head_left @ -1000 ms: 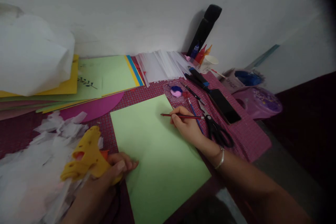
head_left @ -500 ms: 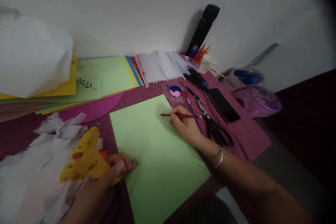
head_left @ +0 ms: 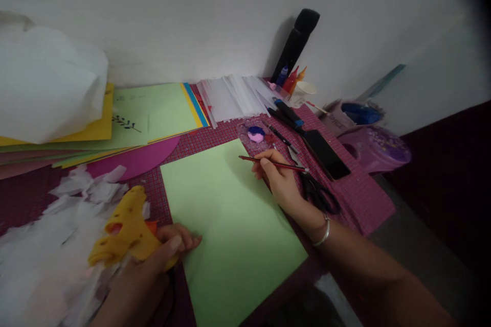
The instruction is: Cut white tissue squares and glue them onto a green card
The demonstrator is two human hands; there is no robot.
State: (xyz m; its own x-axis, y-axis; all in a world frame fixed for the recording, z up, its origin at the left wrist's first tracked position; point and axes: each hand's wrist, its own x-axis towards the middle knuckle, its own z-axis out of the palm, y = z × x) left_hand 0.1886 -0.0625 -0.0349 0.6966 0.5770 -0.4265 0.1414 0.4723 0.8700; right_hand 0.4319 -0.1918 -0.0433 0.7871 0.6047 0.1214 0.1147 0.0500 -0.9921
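Fingers and thumb of the left hand (head_left: pixel 151 263) close around a yellow glue gun (head_left: pixel 132 230) at the left edge of the green sheet (head_left: pixel 233 225), fingertips reaching onto it. White paper scraps (head_left: pixel 61 245) spread left of the sheet. The right hand (head_left: pixel 286 186), over the sheet's right edge, pinches a thin red stick (head_left: pixel 276 163), perhaps a brush or pencil, its tip above the sheet. Right of the sheet lie black scissors (head_left: pixel 320 194) and a phone (head_left: pixel 328 153); beyond its far edge, blue and pink paint (head_left: pixel 255 134), then clear plastic strips (head_left: pixel 236 94).
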